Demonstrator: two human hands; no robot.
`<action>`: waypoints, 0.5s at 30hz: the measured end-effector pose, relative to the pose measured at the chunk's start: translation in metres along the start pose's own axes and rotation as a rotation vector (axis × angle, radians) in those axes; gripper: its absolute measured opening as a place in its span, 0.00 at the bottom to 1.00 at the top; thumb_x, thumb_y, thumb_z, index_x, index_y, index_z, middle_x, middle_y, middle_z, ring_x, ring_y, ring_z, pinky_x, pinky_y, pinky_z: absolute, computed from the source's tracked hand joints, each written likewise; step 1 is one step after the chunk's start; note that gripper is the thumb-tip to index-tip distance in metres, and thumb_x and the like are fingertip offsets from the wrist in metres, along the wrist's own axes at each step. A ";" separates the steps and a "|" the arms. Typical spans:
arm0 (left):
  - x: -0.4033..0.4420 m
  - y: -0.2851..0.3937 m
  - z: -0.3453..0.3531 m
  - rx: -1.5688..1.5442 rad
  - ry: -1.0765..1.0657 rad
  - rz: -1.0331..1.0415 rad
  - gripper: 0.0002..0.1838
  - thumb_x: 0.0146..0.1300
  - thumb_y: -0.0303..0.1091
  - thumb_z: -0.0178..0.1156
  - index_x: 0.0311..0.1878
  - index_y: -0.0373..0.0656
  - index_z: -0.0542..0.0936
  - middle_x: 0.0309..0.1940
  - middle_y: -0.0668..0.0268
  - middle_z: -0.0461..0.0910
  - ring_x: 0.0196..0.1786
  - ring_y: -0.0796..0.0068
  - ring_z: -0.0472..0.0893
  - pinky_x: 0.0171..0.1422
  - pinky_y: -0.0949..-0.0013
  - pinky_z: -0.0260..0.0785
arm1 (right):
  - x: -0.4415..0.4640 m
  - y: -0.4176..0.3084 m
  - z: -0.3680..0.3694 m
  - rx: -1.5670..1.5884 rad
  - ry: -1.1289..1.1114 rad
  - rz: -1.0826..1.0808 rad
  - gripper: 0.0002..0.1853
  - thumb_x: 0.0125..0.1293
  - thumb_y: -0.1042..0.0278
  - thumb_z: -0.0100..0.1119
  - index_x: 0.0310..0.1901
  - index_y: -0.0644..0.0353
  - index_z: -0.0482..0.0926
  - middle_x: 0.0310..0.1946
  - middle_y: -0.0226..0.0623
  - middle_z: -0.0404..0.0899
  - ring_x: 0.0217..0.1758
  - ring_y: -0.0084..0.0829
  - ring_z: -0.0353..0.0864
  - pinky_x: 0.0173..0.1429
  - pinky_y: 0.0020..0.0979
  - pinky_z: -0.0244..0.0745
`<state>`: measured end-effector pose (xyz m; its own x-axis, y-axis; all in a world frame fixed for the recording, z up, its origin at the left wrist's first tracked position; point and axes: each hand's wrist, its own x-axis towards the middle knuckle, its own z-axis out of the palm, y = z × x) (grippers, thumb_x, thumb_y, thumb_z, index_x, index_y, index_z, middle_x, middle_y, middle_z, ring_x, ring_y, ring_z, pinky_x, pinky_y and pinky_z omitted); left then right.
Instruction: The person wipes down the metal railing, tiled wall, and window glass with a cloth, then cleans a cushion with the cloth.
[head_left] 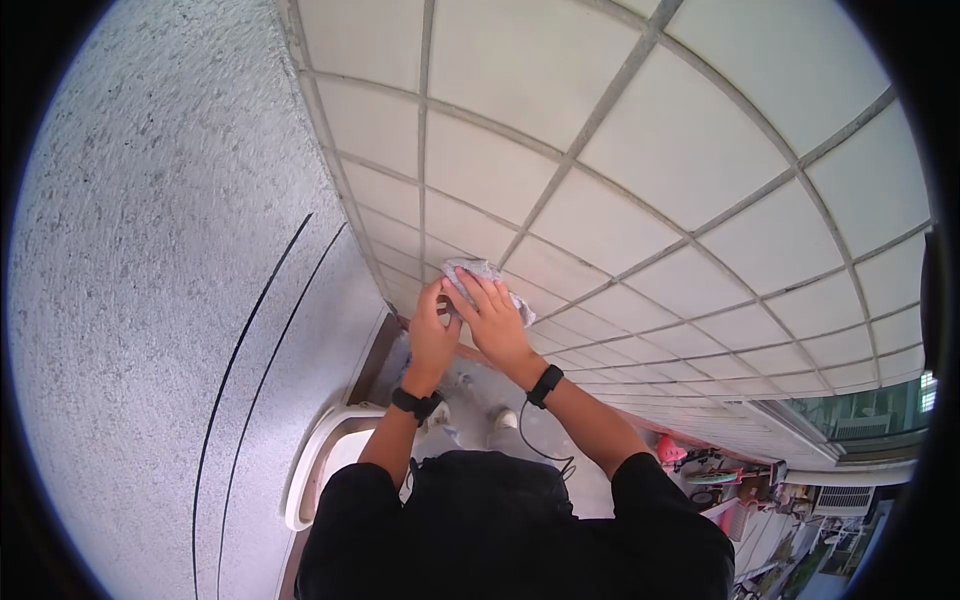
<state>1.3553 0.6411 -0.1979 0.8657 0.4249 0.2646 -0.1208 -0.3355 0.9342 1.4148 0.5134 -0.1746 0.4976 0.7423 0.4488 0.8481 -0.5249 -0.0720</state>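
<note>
A crumpled grey-white cloth (478,268) lies against the tiled wall (630,140). My right hand (492,318) presses it to the tiles, fingers extended over it and slightly apart. Close beside it, my left hand (432,340) has its fingers curled at the cloth's left edge, with the thumb beneath. Part of the cloth is hidden under both hands. Each wrist wears a black band, and a thin dark cable (530,440) hangs near the right one.
A rough grey-white wall (160,200) meets the tiles at a corner on the left. Below it stands a white-rimmed object (310,465). My shoes (505,418) are on the floor below. At lower right are a window (860,412), a pink helmet-like object (671,449) and assorted clutter.
</note>
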 end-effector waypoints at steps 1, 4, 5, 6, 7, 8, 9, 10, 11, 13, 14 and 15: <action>-0.005 -0.011 0.003 -0.004 0.025 0.006 0.33 0.59 0.16 0.55 0.70 0.37 0.65 0.59 0.48 0.75 0.57 0.50 0.79 0.62 0.60 0.73 | -0.002 -0.001 0.010 0.010 -0.035 -0.002 0.41 0.55 0.58 0.67 0.73 0.48 0.65 0.73 0.36 0.63 0.67 0.39 0.67 0.70 0.46 0.63; -0.002 -0.023 0.004 0.010 0.080 0.073 0.34 0.60 0.16 0.49 0.73 0.34 0.61 0.60 0.45 0.74 0.60 0.45 0.77 0.66 0.58 0.71 | 0.017 -0.011 -0.014 0.074 0.004 -0.004 0.41 0.54 0.59 0.68 0.72 0.49 0.65 0.71 0.36 0.64 0.70 0.39 0.65 0.72 0.45 0.61; 0.002 -0.014 0.006 0.022 0.095 0.118 0.34 0.61 0.16 0.47 0.73 0.34 0.59 0.61 0.44 0.74 0.61 0.43 0.76 0.66 0.57 0.70 | 0.018 -0.012 -0.025 0.094 -0.007 0.016 0.41 0.54 0.60 0.68 0.72 0.49 0.65 0.71 0.36 0.65 0.71 0.39 0.65 0.73 0.45 0.60; 0.004 -0.003 0.008 0.031 0.105 0.162 0.35 0.61 0.15 0.45 0.74 0.33 0.58 0.61 0.43 0.73 0.62 0.41 0.75 0.67 0.57 0.69 | 0.021 -0.013 -0.040 0.118 0.012 0.011 0.41 0.53 0.61 0.68 0.72 0.49 0.66 0.70 0.37 0.65 0.71 0.39 0.66 0.73 0.45 0.60; 0.006 0.011 0.012 -0.014 0.119 0.188 0.35 0.60 0.15 0.45 0.74 0.33 0.59 0.61 0.43 0.73 0.62 0.41 0.75 0.67 0.57 0.69 | 0.024 -0.010 -0.058 0.139 0.032 0.007 0.42 0.53 0.63 0.69 0.72 0.49 0.66 0.70 0.38 0.66 0.71 0.39 0.66 0.73 0.46 0.60; 0.010 0.027 0.018 -0.064 0.135 0.216 0.35 0.59 0.14 0.46 0.73 0.32 0.60 0.61 0.43 0.73 0.62 0.42 0.75 0.67 0.56 0.69 | 0.023 -0.006 -0.074 0.157 0.052 0.000 0.42 0.52 0.64 0.69 0.72 0.48 0.66 0.69 0.38 0.67 0.71 0.39 0.67 0.73 0.46 0.60; 0.014 0.045 0.022 -0.114 0.151 0.242 0.35 0.58 0.14 0.46 0.73 0.32 0.61 0.61 0.44 0.73 0.62 0.42 0.75 0.67 0.56 0.68 | 0.019 -0.003 -0.087 0.108 0.129 0.017 0.42 0.52 0.66 0.70 0.71 0.48 0.66 0.68 0.39 0.67 0.70 0.41 0.67 0.73 0.48 0.59; 0.017 0.065 0.027 -0.109 0.129 0.333 0.34 0.59 0.13 0.47 0.72 0.32 0.63 0.60 0.45 0.74 0.61 0.45 0.76 0.67 0.57 0.69 | 0.014 0.001 -0.099 0.056 0.205 0.031 0.42 0.51 0.67 0.70 0.71 0.48 0.66 0.67 0.40 0.68 0.70 0.42 0.68 0.73 0.50 0.59; 0.020 0.086 0.031 -0.106 0.111 0.422 0.32 0.59 0.13 0.49 0.71 0.33 0.64 0.59 0.46 0.75 0.61 0.48 0.77 0.66 0.58 0.69 | 0.008 0.007 -0.109 0.002 0.279 0.041 0.42 0.50 0.68 0.70 0.71 0.48 0.67 0.67 0.41 0.69 0.69 0.43 0.69 0.73 0.52 0.59; 0.021 0.122 0.044 -0.106 0.062 0.582 0.31 0.59 0.12 0.53 0.68 0.34 0.68 0.56 0.48 0.77 0.56 0.52 0.79 0.61 0.60 0.72 | -0.015 0.021 -0.128 -0.129 0.435 0.106 0.42 0.49 0.68 0.72 0.69 0.49 0.68 0.65 0.43 0.70 0.68 0.46 0.70 0.73 0.56 0.59; 0.023 0.139 0.055 -0.111 0.032 0.656 0.31 0.58 0.13 0.55 0.67 0.35 0.70 0.54 0.49 0.78 0.53 0.53 0.81 0.57 0.60 0.74 | -0.028 0.029 -0.138 -0.198 0.509 0.136 0.42 0.48 0.68 0.72 0.69 0.49 0.68 0.65 0.43 0.71 0.68 0.48 0.70 0.72 0.58 0.59; 0.023 0.149 0.066 -0.117 0.003 0.731 0.31 0.56 0.13 0.58 0.66 0.37 0.72 0.51 0.51 0.79 0.49 0.54 0.83 0.52 0.61 0.77 | -0.041 0.039 -0.142 -0.255 0.571 0.140 0.40 0.50 0.68 0.72 0.68 0.50 0.68 0.65 0.45 0.70 0.68 0.51 0.69 0.72 0.60 0.58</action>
<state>1.3892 0.5455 -0.0681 0.5431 0.1300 0.8296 -0.7173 -0.4417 0.5388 1.4017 0.4032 -0.0689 0.3655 0.3576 0.8594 0.6773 -0.7355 0.0180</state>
